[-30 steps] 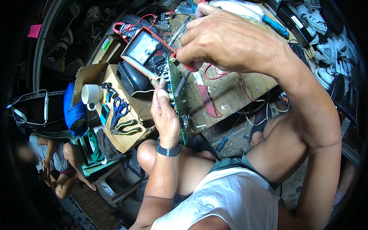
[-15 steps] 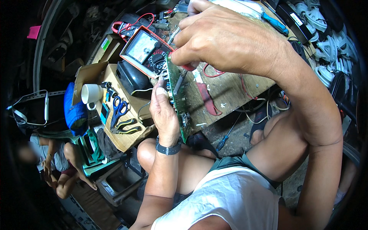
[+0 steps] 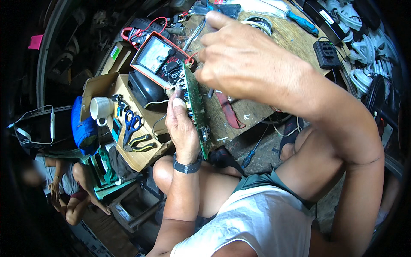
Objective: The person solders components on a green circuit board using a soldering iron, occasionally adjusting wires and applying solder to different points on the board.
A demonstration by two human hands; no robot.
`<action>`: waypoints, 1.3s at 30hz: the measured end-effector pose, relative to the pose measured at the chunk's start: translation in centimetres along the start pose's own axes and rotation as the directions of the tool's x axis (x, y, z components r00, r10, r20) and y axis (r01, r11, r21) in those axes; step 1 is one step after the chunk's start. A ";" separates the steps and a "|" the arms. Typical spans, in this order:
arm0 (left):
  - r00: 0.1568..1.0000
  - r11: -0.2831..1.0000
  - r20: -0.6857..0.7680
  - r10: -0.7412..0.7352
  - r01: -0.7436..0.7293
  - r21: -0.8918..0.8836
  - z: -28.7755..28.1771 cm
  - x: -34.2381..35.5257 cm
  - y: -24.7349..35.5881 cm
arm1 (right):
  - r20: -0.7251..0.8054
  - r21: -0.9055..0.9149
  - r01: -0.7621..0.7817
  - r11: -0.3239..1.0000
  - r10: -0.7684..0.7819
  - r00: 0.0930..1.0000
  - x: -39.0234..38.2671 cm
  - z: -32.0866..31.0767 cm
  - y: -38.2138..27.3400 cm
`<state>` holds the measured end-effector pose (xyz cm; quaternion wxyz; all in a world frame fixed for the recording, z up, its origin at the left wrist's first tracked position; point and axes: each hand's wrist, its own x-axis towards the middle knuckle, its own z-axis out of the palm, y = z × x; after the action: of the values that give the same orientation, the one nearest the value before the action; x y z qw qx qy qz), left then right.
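Note:
My left hand [image 3: 180,124] grips a green circuit board [image 3: 195,111] on edge, thumb along its component side. My right hand [image 3: 233,60] is bent over the board's top, fingers curled around something I cannot make out; their tips are hidden. Just behind the board lies an analog multimeter [image 3: 155,57] with red leads. A red cloth strip [image 3: 227,109] lies on the wooden table [image 3: 261,115] beside the board.
Left: cardboard box [image 3: 150,153] with white mug [image 3: 101,108], scissors, pliers; another person [image 3: 64,180] sitting. Back right: blue-handled screwdriver [image 3: 302,22], black device [image 3: 325,55], white plastic parts [image 3: 359,51]. Another screwdriver [image 3: 249,158] lies on the floor below.
My right hand has shifted down, uncovering a round metal part and more of the black device behind it. My left hand and the board have barely moved.

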<state>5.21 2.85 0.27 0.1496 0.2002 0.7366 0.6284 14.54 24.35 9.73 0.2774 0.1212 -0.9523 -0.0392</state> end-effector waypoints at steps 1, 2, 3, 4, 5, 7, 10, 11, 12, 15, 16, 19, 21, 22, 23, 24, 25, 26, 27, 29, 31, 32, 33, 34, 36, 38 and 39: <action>1.000 0.999 -0.009 -0.020 0.020 -0.035 -0.2 0.0 0.0 | 0.021 -0.005 -0.044 0.999 0.044 0.999 -0.2 -0.5 -0.3; 0.999 0.997 -0.019 -0.040 0.039 -0.070 -0.6 0.1 -0.2 | 0.035 0.112 -0.050 0.992 0.046 0.998 -0.8 -0.5 0.3; 0.998 0.993 -0.028 -0.061 0.058 -0.105 -1.0 0.1 -0.5 | 0.049 0.228 -0.057 0.972 0.047 0.998 -1.6 -0.5 1.1; 0.998 0.994 -0.026 -0.050 0.047 -0.103 -1.1 0.2 -0.6 | 0.058 0.339 -0.063 0.939 0.046 0.997 -2.4 -0.6 2.1; 0.998 0.993 -0.024 -0.056 0.053 -0.103 -1.1 0.3 -0.5 | 0.069 0.447 -0.075 0.891 0.049 0.996 -3.2 -0.5 3.0; 0.997 0.991 -0.007 -0.070 0.069 -0.110 -0.8 0.4 -0.3 | 0.140 0.549 -0.118 0.827 0.048 0.989 -3.6 -1.3 3.7; 0.998 0.989 -0.010 -0.064 0.062 -0.136 -1.6 0.4 -1.0 | 0.313 0.501 -0.187 0.845 0.025 0.950 -0.8 -3.9 3.0; 0.998 0.990 -0.015 -0.053 0.051 -0.130 -1.5 0.4 -1.0 | 0.349 0.519 -0.225 0.825 0.036 0.937 -0.4 -4.5 3.0; 0.998 0.988 -0.011 -0.058 0.056 -0.142 -1.4 0.3 -0.9 | 0.337 0.639 -0.281 0.716 0.068 0.939 -0.3 -4.5 3.1; 0.998 0.988 0.011 -0.065 0.066 -0.141 -1.3 0.4 -0.9 | 0.358 0.769 -0.312 0.557 0.028 0.933 0.0 -4.0 4.3; 0.998 0.989 0.003 -0.062 0.062 -0.132 -1.3 0.3 -0.9 | 0.357 0.769 -0.320 0.553 0.042 0.933 -0.1 -3.7 4.2; 0.998 0.992 -0.020 -0.063 0.061 -0.110 -1.0 0.2 -0.5 | 0.337 0.764 -0.367 0.531 0.157 0.928 -0.5 -3.5 3.0; 0.997 0.992 -0.033 -0.075 0.071 -0.103 -0.9 0.2 -0.3 | 0.346 0.814 -0.387 0.433 0.175 0.922 -0.5 -3.7 3.0; 0.996 0.990 -0.034 -0.082 0.078 -0.121 -0.8 0.1 -0.3 | 0.333 0.819 -0.352 0.454 0.125 0.935 -0.4 -3.7 3.3; 0.995 0.987 -0.035 -0.090 0.084 -0.138 -0.9 0.1 -0.4 | 0.319 0.823 -0.316 0.471 0.075 0.945 -0.3 -3.6 3.6; 0.995 0.984 -0.036 -0.098 0.091 -0.156 -0.9 0.1 -0.4 | 0.290 0.792 -0.229 0.567 -0.019 0.957 -0.1 -3.1 4.5; 0.995 0.986 -0.035 -0.091 0.085 -0.144 -0.8 0.1 -0.4 | 0.216 0.764 -0.138 0.630 -0.049 0.975 -0.2 -2.6 4.5; 0.996 0.988 -0.033 -0.083 0.078 -0.133 -0.8 0.1 -0.3 | 0.141 0.724 -0.049 0.688 -0.078 0.987 -0.3 -2.2 4.5; 0.997 0.990 -0.032 -0.076 0.072 -0.122 -0.8 0.1 -0.2 | 0.010 0.684 0.027 0.729 -0.047 0.999 -1.0 -1.3 3.8; 0.996 0.990 -0.032 -0.080 0.076 -0.115 -0.8 0.1 -0.2 | -0.020 0.664 0.056 0.746 -0.057 0.998 -0.9 -1.3 3.7; 0.997 0.991 -0.030 -0.078 0.074 -0.110 -0.8 0.1 -0.1 | 0.078 0.686 0.020 0.727 -0.101 0.992 -0.5 -1.9 4.3; 0.997 0.992 -0.028 -0.074 0.070 -0.108 -0.8 0.1 -0.1 | 0.075 0.682 0.028 0.730 -0.108 0.991 -0.5 -1.9 4.3; 0.997 0.992 -0.027 -0.069 0.066 -0.105 -0.8 0.1 -0.1 | -0.031 0.647 0.086 0.757 -0.087 0.996 -0.9 -0.9 3.9; 0.997 0.993 -0.028 -0.067 0.064 -0.102 -0.8 0.1 -0.2 | -0.054 0.631 0.089 0.771 -0.071 0.996 -0.9 -0.8 3.6; 0.997 0.994 -0.033 -0.063 0.060 -0.095 -1.0 0.1 -0.4 | -0.017 0.621 0.042 0.783 -0.040 0.999 -0.4 -1.4 3.2; 0.998 0.996 -0.033 -0.046 0.043 -0.082 -0.9 0.1 -0.5 | 0.019 0.608 -0.010 0.794 -0.002 1.000 -0.2 -1.6 2.9; 0.999 0.997 -0.034 -0.037 0.034 -0.075 -0.9 0.2 -0.5 | -0.010 0.596 -0.007 0.803 0.016 1.000 -0.2 -0.8 2.8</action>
<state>4.58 2.07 -0.11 0.1550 0.1702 0.7187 0.6561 14.56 27.14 10.74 0.2322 0.1966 -0.9152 0.2644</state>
